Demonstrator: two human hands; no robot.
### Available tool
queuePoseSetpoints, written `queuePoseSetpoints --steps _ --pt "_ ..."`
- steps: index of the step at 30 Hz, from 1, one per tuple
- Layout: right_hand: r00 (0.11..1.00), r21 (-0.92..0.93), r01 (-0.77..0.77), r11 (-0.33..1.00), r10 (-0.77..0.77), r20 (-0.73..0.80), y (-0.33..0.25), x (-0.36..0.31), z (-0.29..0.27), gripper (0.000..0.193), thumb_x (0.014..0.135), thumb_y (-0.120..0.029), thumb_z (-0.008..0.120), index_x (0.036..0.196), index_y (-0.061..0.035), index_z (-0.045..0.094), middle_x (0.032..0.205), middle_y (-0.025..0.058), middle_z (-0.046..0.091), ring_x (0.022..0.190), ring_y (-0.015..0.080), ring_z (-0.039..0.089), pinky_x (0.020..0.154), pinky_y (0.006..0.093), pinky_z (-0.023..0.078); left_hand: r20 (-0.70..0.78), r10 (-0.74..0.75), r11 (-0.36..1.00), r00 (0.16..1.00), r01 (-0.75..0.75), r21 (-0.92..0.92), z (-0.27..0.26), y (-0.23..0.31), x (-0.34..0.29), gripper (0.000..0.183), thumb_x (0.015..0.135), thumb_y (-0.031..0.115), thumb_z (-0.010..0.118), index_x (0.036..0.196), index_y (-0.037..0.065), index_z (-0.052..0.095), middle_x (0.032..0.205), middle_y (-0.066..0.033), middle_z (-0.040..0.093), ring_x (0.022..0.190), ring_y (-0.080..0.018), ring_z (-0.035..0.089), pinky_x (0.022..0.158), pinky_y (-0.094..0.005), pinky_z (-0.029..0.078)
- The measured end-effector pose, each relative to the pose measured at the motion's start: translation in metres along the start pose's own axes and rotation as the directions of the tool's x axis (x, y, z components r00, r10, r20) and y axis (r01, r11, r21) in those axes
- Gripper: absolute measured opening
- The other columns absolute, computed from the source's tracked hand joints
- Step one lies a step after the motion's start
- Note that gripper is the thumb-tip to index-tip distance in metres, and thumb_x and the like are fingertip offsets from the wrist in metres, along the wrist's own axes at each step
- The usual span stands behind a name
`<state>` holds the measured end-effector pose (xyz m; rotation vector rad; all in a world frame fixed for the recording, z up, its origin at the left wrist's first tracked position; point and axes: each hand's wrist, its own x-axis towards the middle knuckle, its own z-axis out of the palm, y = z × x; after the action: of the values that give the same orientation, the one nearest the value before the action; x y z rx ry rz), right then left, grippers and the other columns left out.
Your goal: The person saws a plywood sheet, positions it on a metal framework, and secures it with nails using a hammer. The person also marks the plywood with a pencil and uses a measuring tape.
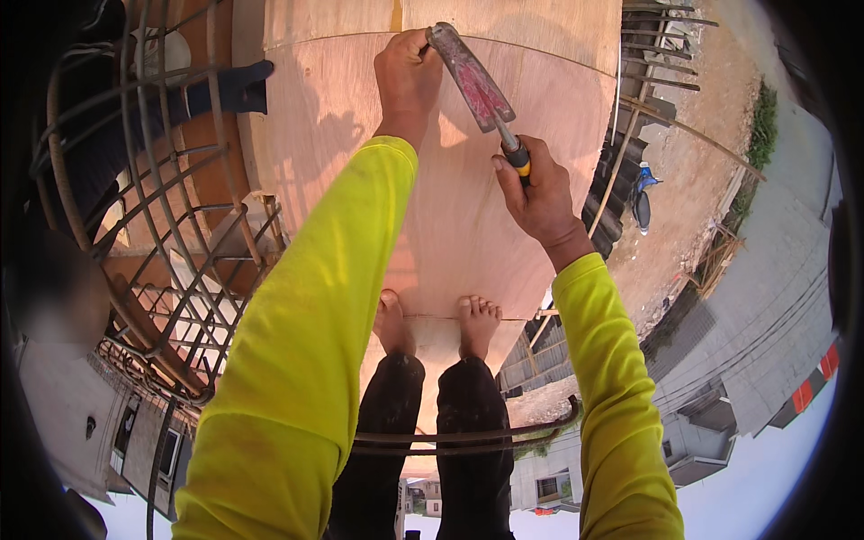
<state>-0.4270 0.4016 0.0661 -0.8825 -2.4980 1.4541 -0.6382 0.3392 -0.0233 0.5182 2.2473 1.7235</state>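
My right hand [543,193] is wrapped round the black-and-yellow handle of a hand tool [472,79]. Its long, flat head is grey with worn red patches and joins the grip by a short metal shank; I cannot tell its exact kind. My left hand [409,79] is closed over the far part of a plywood board [486,261], knuckles beside the tool's far end. Its curled fingertips are mostly hidden, so what they hold, if anything, does not show. My bare feet stand at the board's near edge.
A cage of rebar [184,225] rises on the left, with another person's leg [216,94] behind it. Bent steel bars [468,441] cross near my legs. Beyond the board's right edge, dirt ground [670,261] and poles [666,121] lie lower down. A seam crosses the plywood.
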Motion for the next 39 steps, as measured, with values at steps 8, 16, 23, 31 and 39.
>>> queuePoseSetpoints --steps 8,16,23,31,39 --pt "0.996 -0.083 0.045 0.996 -0.039 0.074 0.008 0.006 -0.010 0.028 0.094 -0.022 0.070 0.110 -0.0043 0.055 0.087 0.0183 0.069 0.074 0.0390 0.069 0.061 0.0436 0.055 0.037 -0.004 0.996 0.999 0.000 0.089 -0.001 0.007 -0.003 0.018 0.080 -0.003 0.067 0.091 0.008 0.076 0.090 -0.0107 0.073 0.081 -0.0255 0.070 0.076 -0.0330 0.055" --pt "0.999 0.017 0.000 1.000 -0.001 0.042 0.004 0.013 -0.007 0.028 0.093 -0.021 0.071 0.109 -0.0041 0.055 0.078 0.0171 0.068 0.070 0.0391 0.069 0.061 0.0412 0.055 0.026 -0.164 0.973 0.986 0.166 -0.159 0.001 -0.002 -0.002 0.012 0.080 0.004 0.070 0.091 0.006 0.075 0.087 -0.0110 0.071 0.082 -0.0297 0.068 0.077 -0.0357 0.054" --pt "0.992 -0.129 -0.085 0.988 0.096 0.084 0.004 0.017 -0.007 0.023 0.094 -0.018 0.069 0.105 -0.0043 0.054 0.081 0.0171 0.070 0.074 0.0368 0.071 0.063 0.0403 0.056 0.014 0.009 0.997 1.000 -0.010 0.082 0.002 0.002 0.001 0.010 0.080 0.005 0.072 0.089 0.005 0.074 0.085 -0.0110 0.070 0.081 -0.0304 0.067 0.077 -0.0374 0.054" --pt "0.981 -0.194 -0.168 0.966 0.183 0.060 -0.007 0.013 -0.020 0.020 0.095 -0.016 0.069 0.103 -0.0034 0.056 0.079 0.0171 0.069 0.070 0.0352 0.071 0.062 0.0384 0.055 0.196 -0.116 0.987 0.974 0.092 0.128 -0.016 0.016 -0.002 0.029 0.078 0.004 0.073 0.107 0.003 0.071 0.105 -0.0114 0.071 0.097 -0.0286 0.067 0.089 -0.0346 0.053" --pt "0.995 -0.093 -0.077 0.993 0.083 0.059 -0.002 0.020 -0.017 0.022 0.096 -0.020 0.068 0.105 -0.0031 0.057 0.080 0.0173 0.069 0.070 0.0350 0.070 0.062 0.0393 0.054 0.342 -0.206 0.454 0.917 -0.220 0.864 -0.091 0.045 -0.075 0.084 0.083 0.031 0.078 0.153 0.010 0.037 0.163 -0.0150 0.027 0.149 -0.0379 0.027 0.116 -0.0623 0.027"
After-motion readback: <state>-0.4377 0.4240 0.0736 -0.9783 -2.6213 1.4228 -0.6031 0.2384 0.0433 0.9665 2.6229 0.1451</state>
